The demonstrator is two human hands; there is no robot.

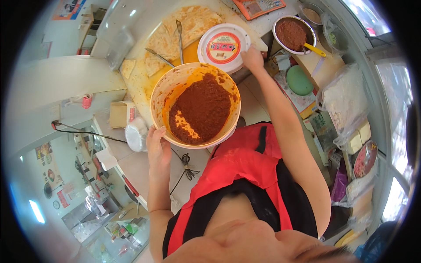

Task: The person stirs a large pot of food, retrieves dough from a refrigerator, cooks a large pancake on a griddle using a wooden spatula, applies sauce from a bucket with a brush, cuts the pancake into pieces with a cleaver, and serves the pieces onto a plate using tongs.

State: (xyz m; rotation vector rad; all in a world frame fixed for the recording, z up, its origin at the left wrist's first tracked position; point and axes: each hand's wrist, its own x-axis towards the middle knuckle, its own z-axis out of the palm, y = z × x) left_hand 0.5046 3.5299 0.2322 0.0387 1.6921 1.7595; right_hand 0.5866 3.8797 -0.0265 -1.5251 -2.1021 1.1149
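Observation:
My left hand [157,139] grips the near left rim of a white plastic bucket [161,85], which is tipped so that its inside faces me. Dark red-brown paste [204,105] covers the bottom, and orange oil stains the walls. With the fingers of my right hand [252,59] I hold the edge of a round white lid [236,31], which bears a red printed label. The lid is beyond the bucket, at its upper right. Behind both, flat golden bread [190,24] lies on an oily board, and metal tongs [180,39] rest beside it.
To the right stands a bowl of red-brown paste [291,34] with a yellow-handled utensil [314,50]. A green round lid [299,80] and bagged food [345,98] are on the right side. A coiled black cable [186,163] lies left of my apron. An orange scale [258,7] is at the back.

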